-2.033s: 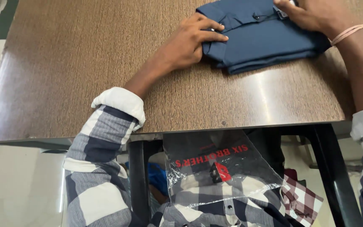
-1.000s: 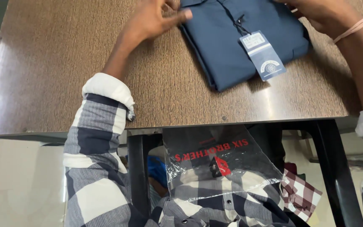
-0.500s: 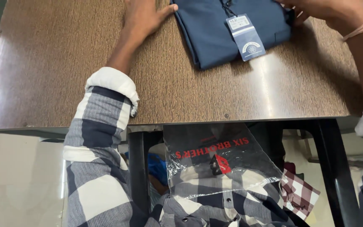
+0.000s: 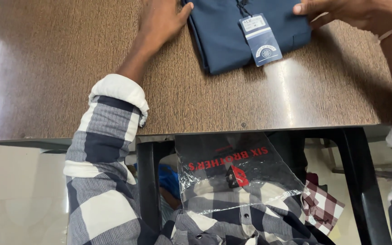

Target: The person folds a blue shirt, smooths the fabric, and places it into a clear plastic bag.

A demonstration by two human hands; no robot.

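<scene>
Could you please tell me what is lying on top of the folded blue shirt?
A pale blue hang tag rests on the shirt, with the right hand touching its edge. Its far part is out of frame.

Garment packing workplace or clothing shop, likely. Evidence: folded navy shirt (image 4: 246, 31) with hanging paper tag (image 4: 259, 38) on brown wood-grain table (image 4: 69, 72); clear printed plastic garment bag (image 4: 237, 174) below table edge; checked fabric piece (image 4: 323, 208) over pale tiled floor (image 4: 19, 199).
</scene>
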